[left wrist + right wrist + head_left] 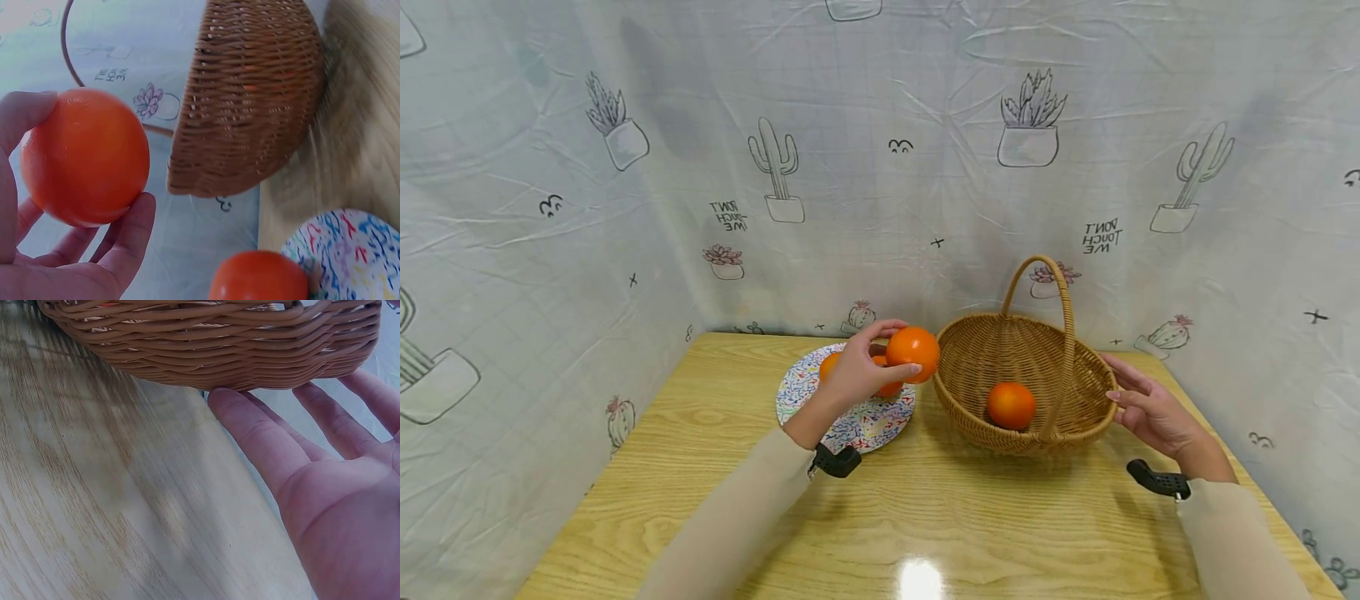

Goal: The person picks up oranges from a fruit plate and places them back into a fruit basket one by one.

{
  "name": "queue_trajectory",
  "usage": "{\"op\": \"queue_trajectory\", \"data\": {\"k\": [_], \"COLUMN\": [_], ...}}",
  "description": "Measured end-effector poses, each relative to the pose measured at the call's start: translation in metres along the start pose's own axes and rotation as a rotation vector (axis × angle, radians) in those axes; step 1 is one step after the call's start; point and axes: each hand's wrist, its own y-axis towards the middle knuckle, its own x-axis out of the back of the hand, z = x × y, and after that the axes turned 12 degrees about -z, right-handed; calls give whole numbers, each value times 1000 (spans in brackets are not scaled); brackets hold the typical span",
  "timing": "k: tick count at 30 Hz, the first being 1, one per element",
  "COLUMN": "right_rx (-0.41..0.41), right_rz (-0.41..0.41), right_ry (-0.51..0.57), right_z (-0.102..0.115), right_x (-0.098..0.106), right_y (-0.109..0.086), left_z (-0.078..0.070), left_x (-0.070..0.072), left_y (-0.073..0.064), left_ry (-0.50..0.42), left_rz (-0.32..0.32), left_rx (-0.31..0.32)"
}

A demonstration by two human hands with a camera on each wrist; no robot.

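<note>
My left hand (855, 373) holds an orange (916, 352) between thumb and fingertips, raised beside the left rim of a wicker basket (973, 354). Under that hand lies a speckled plate (796, 404), bearing more oranges (829, 365) that the hand partly hides. One other orange (1011, 406) rests inside the basket, near its front. At the basket's right end, my right hand (1161, 421) touches the outer side with extended fingers. In the right wrist view, its fingertips (226, 400) meet the woven wall from below the rim.
The basket's tall arched handle (1066, 333) rises over its opening. Behind the wooden table (715, 500) hangs a pale cloth (865, 208) printed with potted plants, which also covers the left and right sides.
</note>
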Motion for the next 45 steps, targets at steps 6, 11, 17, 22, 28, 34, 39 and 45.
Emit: {"op": "queue_trajectory", "data": {"k": [6, 11, 17, 22, 28, 34, 39, 45], "right_rx": [6, 2, 5, 1, 7, 7, 7, 5], "right_rz": [8, 9, 11, 8, 12, 28, 28, 23], "right_ry": [-1, -9, -20, -16, -5, 3, 1, -7], "right_z": [-1, -1, 1, 1, 1, 0, 0, 0], "right_x": [0, 0, 0, 0, 0, 0, 0, 0], "right_y": [0, 0, 1, 2, 2, 1, 1, -1], "left_z": [-6, -12, -18, -16, -15, -20, -28, -30], "left_x": [-12, -22, -31, -41, -59, -79, -92, -105], "left_y": [11, 20, 32, 42, 53, 62, 68, 73], "left_ry": [2, 8, -3, -2, -17, -6, -13, -13], "left_rz": [12, 10, 11, 22, 26, 24, 59, 77], "left_rx": [-25, -21, -26, -24, 5, 33, 53, 81]}}
